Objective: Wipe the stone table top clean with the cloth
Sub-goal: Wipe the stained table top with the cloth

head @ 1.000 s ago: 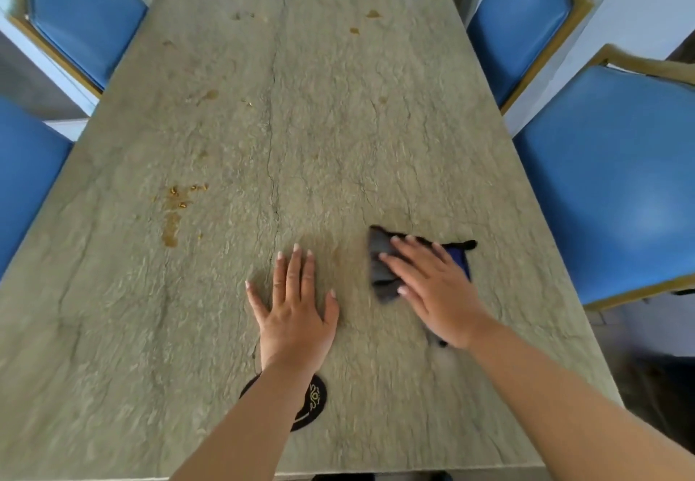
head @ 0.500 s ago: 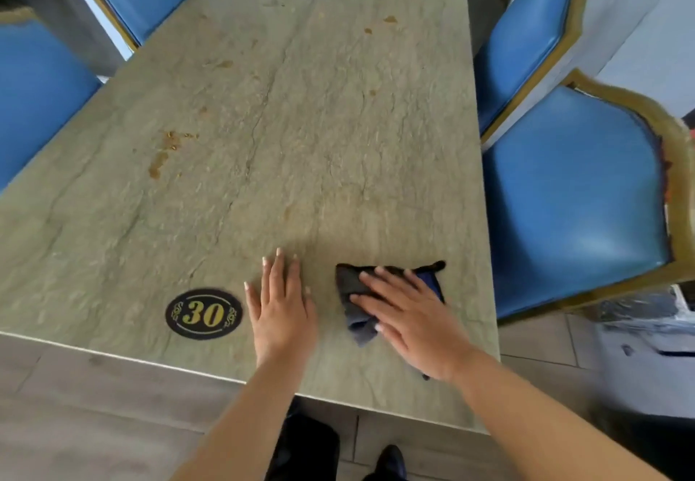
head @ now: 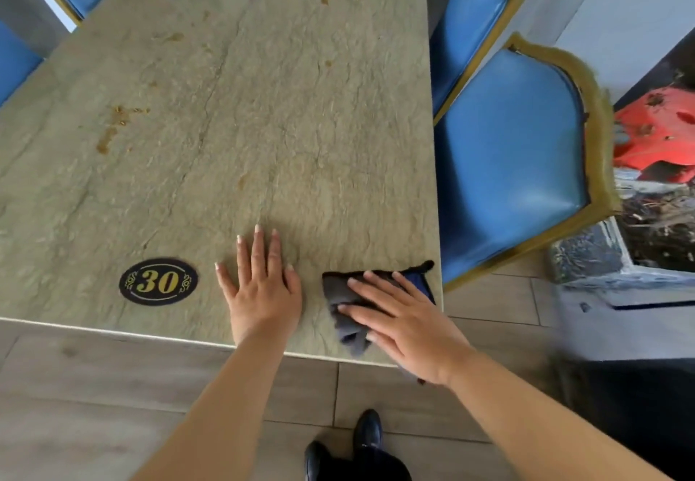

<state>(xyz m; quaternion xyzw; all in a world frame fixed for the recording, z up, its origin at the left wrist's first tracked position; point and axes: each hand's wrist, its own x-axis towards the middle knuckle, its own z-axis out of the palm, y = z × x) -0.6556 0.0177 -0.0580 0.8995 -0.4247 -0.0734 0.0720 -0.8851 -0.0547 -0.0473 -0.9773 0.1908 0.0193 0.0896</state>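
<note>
Grey cloth (head: 348, 305) sits pinned under my flat right hand (head: 408, 326) at the stone counter's (head: 286, 134) near-right corner, brown stains (head: 111, 129) far-left, left hand (head: 263, 288) spread nearer them.

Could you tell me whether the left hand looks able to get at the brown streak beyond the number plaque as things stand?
Probably yes: the left hand lies flat and holds nothing, and bare table top lies between it and the brown streak.

One table (head: 263, 123), one cloth (head: 344, 305), four blue chairs (head: 511, 164), two hands (head: 263, 292).
</note>
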